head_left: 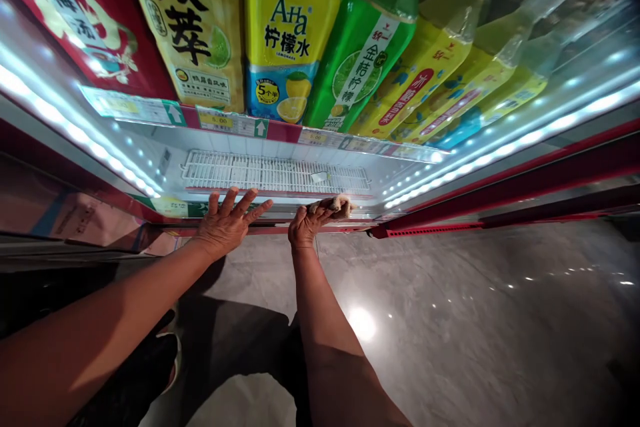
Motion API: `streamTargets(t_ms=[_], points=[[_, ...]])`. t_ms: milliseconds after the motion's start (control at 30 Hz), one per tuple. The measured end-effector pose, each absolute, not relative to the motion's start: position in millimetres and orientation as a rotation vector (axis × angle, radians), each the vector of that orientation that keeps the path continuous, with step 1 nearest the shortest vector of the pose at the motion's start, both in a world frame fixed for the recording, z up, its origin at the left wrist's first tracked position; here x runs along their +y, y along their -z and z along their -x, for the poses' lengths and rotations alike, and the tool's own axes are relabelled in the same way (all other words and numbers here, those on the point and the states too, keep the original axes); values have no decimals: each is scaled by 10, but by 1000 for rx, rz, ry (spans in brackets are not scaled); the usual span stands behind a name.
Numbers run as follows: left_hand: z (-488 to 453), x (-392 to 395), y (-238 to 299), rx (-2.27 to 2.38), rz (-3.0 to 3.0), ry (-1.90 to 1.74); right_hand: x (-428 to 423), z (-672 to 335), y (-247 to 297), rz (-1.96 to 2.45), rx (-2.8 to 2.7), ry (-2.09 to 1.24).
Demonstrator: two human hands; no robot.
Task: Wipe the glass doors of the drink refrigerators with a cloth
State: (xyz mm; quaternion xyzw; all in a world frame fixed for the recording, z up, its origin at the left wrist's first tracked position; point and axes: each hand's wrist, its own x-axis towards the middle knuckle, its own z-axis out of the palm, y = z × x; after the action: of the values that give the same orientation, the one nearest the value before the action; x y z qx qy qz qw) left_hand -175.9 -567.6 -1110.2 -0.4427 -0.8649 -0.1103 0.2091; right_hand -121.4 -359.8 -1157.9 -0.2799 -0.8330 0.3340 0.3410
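Note:
My right hand [306, 223] is closed around a bunched brown cloth [341, 207] at the front edge of the drinks fridge's bottom. To its left, my left hand [227, 223] is open with fingers spread, its fingertips by the fridge's front lip; whether they touch it I cannot tell. Just beyond both hands lies a white wire rack [255, 173] on the fridge floor, with a small white scrap [319, 177] on it.
Above the rack, a shelf edge with price tags [217, 120] carries several bottled drinks, among them a yellow lemonade bottle [290, 33] and a green bottle [363, 60]. The red fridge door [500, 187] stands open at right. Pinkish boxes [90, 220] are at left, grey floor [450, 320] below.

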Motion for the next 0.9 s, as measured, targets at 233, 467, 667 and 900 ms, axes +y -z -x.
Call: streamTargets(t_ms=[233, 467, 667, 900], points=[[1664, -6016, 10823, -2345, 1267, 196, -3847, 1326, 11264, 447, -2340, -686], [1718, -6247, 10813, -2356, 1113, 87, -3833, 1109, 11419, 228, -2530, -601], [1788, -6269, 10904, -2395, 1134, 119, -3977, 1239, 11076, 114, -2467, -561], [1747, -6328, 10819, -2382, 1199, 127, -4087, 1115, 11306, -133, -2659, -575]])
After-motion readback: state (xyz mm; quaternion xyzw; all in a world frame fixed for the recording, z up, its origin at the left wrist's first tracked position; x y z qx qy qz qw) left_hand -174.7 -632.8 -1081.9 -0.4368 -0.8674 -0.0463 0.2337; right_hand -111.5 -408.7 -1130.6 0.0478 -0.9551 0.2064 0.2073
